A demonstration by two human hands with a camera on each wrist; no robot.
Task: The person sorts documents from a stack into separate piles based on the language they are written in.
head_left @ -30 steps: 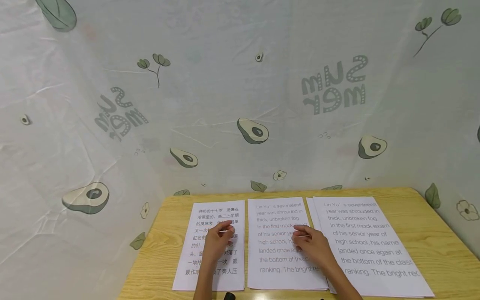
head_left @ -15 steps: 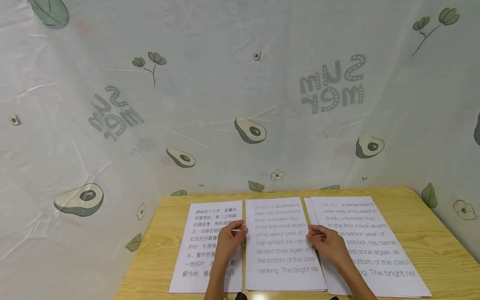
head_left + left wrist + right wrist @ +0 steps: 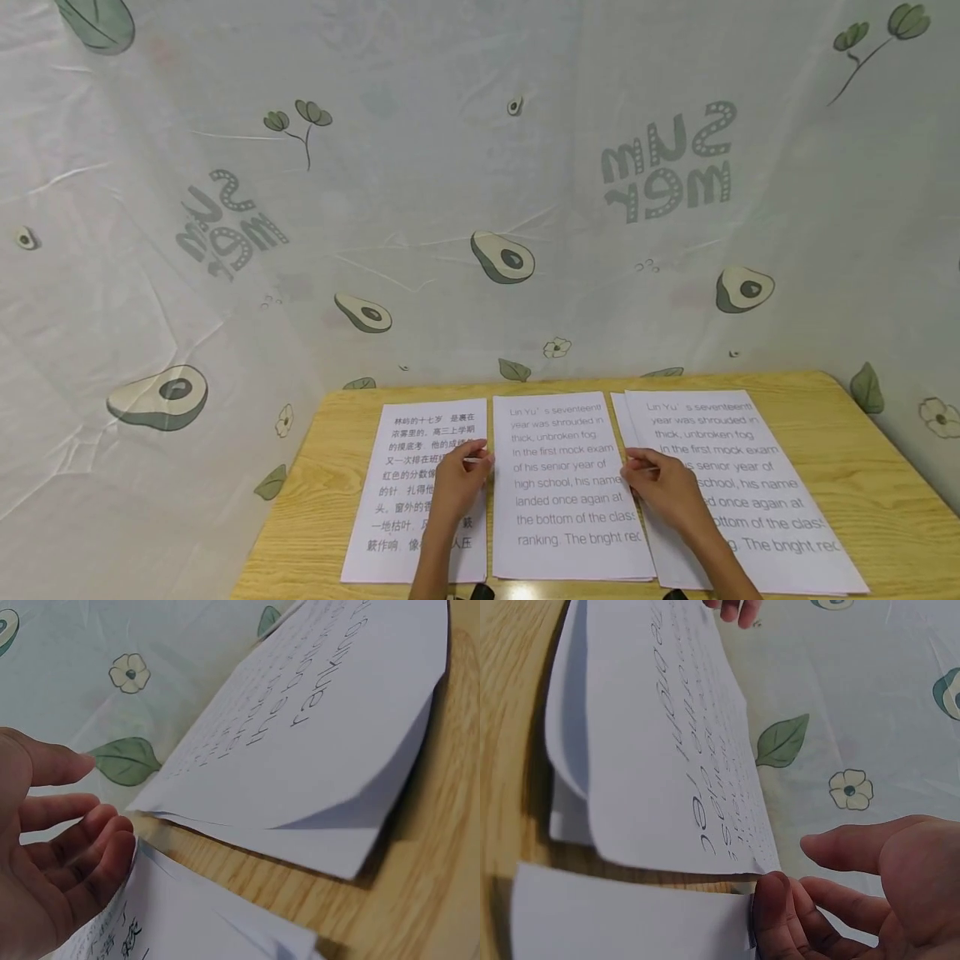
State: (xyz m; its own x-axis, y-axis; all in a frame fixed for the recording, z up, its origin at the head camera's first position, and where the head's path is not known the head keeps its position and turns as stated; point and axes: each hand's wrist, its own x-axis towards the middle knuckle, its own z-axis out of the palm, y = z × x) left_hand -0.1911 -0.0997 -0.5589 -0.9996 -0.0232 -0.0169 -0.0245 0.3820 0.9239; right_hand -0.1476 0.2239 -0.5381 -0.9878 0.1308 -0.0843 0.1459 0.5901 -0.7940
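Resting central on the table (image 3: 892, 500), middle paper stack (image 3: 566, 500) points its long axis and text top toward the table's far edge. Left hand (image 3: 459, 485), right hand (image 3: 666, 490) apart, thumbs parted from fingers.

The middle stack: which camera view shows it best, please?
Head view: it shows nearly all of the middle stack, readably. Both wrist views show it aslant: left, its near left corner clearest; right, its near right.
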